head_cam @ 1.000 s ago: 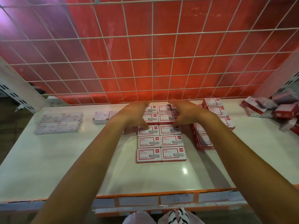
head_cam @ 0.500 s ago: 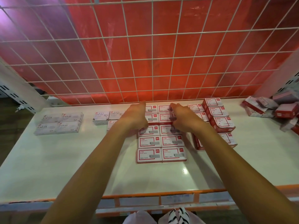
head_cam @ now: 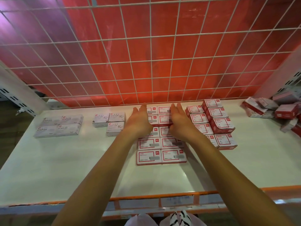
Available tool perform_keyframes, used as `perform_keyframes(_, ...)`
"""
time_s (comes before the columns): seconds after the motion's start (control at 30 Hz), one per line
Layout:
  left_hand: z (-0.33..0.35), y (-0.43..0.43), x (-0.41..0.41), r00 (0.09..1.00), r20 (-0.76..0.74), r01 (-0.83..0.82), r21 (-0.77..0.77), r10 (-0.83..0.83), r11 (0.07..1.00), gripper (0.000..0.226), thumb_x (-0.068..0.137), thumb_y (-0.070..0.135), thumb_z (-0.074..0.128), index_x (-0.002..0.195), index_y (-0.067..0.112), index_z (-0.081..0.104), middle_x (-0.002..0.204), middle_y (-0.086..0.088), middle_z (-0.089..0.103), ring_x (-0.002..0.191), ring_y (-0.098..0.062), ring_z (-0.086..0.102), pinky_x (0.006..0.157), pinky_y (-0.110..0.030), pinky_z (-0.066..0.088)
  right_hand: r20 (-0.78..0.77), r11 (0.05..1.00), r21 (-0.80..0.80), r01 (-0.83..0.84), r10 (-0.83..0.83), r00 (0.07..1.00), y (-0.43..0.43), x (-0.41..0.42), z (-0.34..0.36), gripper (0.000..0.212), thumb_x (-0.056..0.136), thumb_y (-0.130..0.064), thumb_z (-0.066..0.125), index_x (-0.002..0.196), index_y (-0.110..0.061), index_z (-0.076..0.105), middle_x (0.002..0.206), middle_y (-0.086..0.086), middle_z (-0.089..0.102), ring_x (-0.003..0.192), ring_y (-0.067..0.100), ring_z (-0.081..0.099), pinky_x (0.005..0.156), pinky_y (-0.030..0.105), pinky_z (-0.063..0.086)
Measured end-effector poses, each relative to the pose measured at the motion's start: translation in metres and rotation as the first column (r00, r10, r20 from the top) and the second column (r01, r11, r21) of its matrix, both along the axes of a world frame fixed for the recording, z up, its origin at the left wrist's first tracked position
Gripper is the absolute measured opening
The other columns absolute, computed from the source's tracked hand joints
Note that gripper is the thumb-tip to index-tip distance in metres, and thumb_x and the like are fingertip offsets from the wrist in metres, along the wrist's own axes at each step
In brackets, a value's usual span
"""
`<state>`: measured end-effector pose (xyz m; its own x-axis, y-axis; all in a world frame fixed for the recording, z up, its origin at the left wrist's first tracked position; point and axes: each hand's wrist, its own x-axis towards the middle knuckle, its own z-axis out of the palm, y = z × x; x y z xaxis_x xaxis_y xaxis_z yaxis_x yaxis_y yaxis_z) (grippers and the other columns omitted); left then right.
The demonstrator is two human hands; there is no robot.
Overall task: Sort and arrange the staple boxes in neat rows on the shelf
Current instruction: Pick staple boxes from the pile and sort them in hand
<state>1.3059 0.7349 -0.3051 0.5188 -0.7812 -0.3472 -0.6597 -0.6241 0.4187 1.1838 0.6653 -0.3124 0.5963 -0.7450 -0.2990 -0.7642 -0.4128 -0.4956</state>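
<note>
Head view shows two hands in the middle of the frame, up against the far end of the red staple boxes, which lie flat in two neat rows on the white shelf. The left hand is at their left side and the right hand at their right, each with fingers straight and close together, holding nothing. More red boxes sit just right, a messy pile lies at the far right, and grey boxes sit at the left.
</note>
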Motion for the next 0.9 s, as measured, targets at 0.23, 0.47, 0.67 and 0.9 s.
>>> perform_keyframes(0.23, 0.007, -0.002, -0.03, 0.961, 0.268, 0.1, -0.121, -0.065, 0.988, 0.077, 0.092, 0.027, 0.059, 0.152, 0.022, 0.011, 0.161, -0.005, 0.006, 0.148, -0.023, 0.002, 0.118, -0.039, 0.01, 0.003, 0.965, -0.234, -0.115, 0.118, 0.993, 0.003, -0.013, 0.004, 0.076, 0.091, -0.013, 0.055, 0.151, -0.015, 0.009, 0.159, 0.007, 0.001, 0.146, 0.025, -0.004, 0.119, 0.041, 0.005)
perform_keyframes(0.47, 0.017, -0.021, -0.066, 0.895, 0.405, 0.275, -0.175, -0.185, 0.945, 0.074, 0.091, 0.026, 0.057, 0.152, 0.018, 0.014, 0.16, -0.005, 0.013, 0.147, -0.026, 0.006, 0.12, -0.041, 0.014, 0.044, 0.916, -0.391, -0.087, 0.113, 0.993, 0.0, -0.045, 0.017, 0.072, 0.093, -0.024, 0.054, 0.15, -0.014, 0.012, 0.159, 0.012, 0.005, 0.146, 0.028, 0.001, 0.117, 0.037, 0.003)
perform_keyframes(0.67, 0.025, -0.049, -0.11, 0.853, 0.461, 0.397, -0.268, -0.245, 0.878, 0.066, 0.091, 0.023, 0.053, 0.15, 0.018, 0.023, 0.156, -0.005, 0.024, 0.145, -0.027, 0.013, 0.118, -0.04, 0.016, 0.093, 0.92, -0.391, 0.018, 0.02, 0.995, -0.02, -0.09, 0.028, 0.074, 0.092, -0.018, 0.056, 0.151, -0.018, 0.011, 0.159, 0.01, 0.004, 0.146, 0.027, 0.001, 0.117, 0.036, 0.002)
perform_keyframes(0.9, 0.027, -0.088, -0.167, 0.811, 0.488, 0.512, -0.322, -0.324, 0.796, 0.062, 0.088, 0.018, 0.055, 0.146, 0.017, 0.033, 0.15, -0.004, 0.034, 0.141, -0.026, 0.022, 0.117, -0.039, 0.02, 0.211, 0.885, -0.423, 0.195, -0.113, 0.971, -0.05, -0.153, 0.026, 0.061, 0.086, -0.013, 0.058, 0.143, -0.013, 0.036, 0.15, 0.013, 0.031, 0.138, 0.029, 0.022, 0.113, 0.036, 0.019)
